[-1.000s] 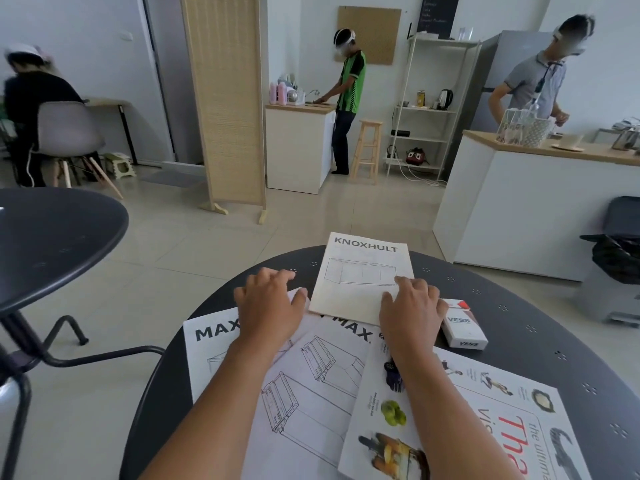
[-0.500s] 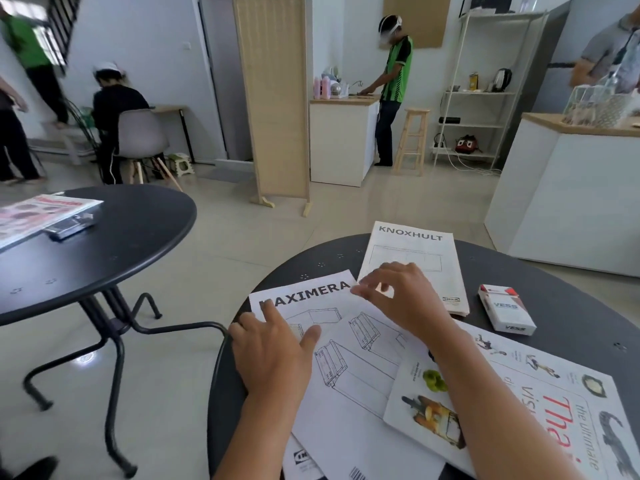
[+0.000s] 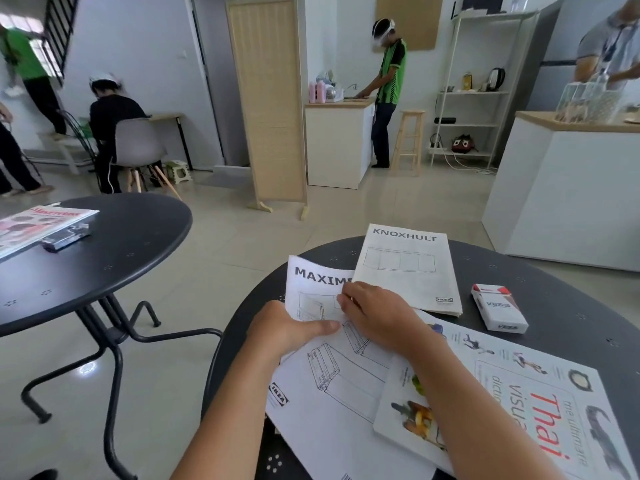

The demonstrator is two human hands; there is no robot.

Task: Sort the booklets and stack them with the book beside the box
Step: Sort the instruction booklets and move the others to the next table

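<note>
Two white MAXIMERA booklets lie overlapped on the dark round table [image 3: 561, 292]. My left hand [image 3: 287, 327] grips the upper MAXIMERA booklet [image 3: 311, 289], thumb on top, and its far end curls up off the table. My right hand [image 3: 377, 313] pinches the same booklet's right edge. The lower MAXIMERA booklet [image 3: 332, 393] stays flat under my forearms. A KNOXHULT booklet [image 3: 408, 268] lies just beyond my hands. The Thai visual dictionary book [image 3: 512, 403] lies at the near right, and the small white VESS box [image 3: 498, 311] sits between it and the KNOXHULT booklet.
A second dark round table [image 3: 114, 251] stands to the left with a magazine [image 3: 38, 225] and a small dark object on it. Several people work in the background. A white counter [image 3: 561, 188] stands at the right and a wooden screen [image 3: 270, 98] behind.
My view has swung left. My left hand moved up and took hold of the upper MAXIMERA booklet, my right hand came onto its edge, and the booklet's far end lifted.
</note>
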